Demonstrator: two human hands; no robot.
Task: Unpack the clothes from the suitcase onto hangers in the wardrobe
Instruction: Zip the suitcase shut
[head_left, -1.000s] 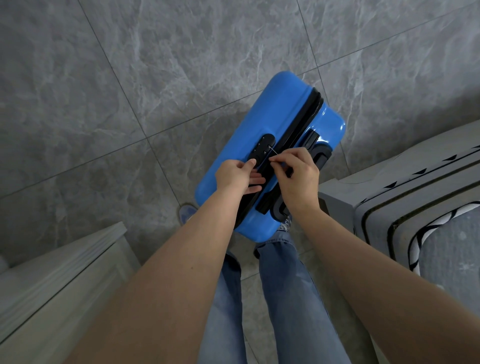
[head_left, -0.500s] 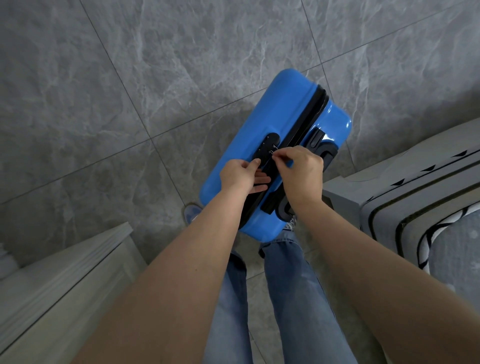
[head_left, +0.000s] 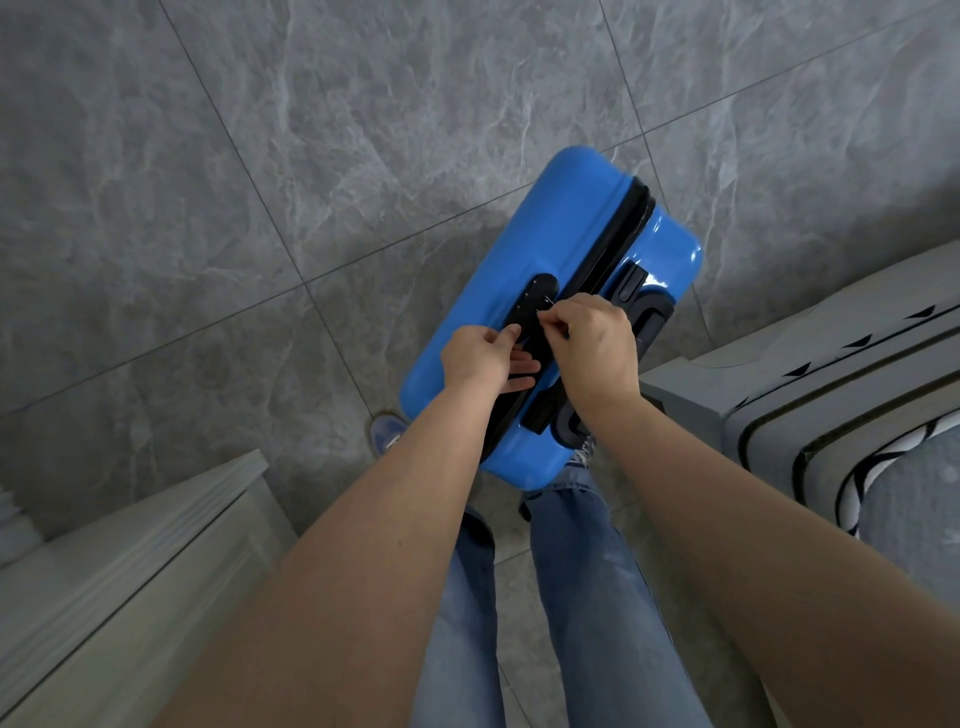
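Opening stage, nothing unpacked: left hand (head_left: 480, 353) rests on the lock panel (head_left: 535, 306), right hand (head_left: 592, 338) pinches a zip pull, on the blue suitcase (head_left: 524, 249) standing zipped shut on the tiled floor (head_left: 260, 182); clothes, hangers, wardrobe unseen.

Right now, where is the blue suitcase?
In the head view, the blue suitcase stands on the grey tiled floor just ahead of the person's feet, right of centre, beside the bed corner.
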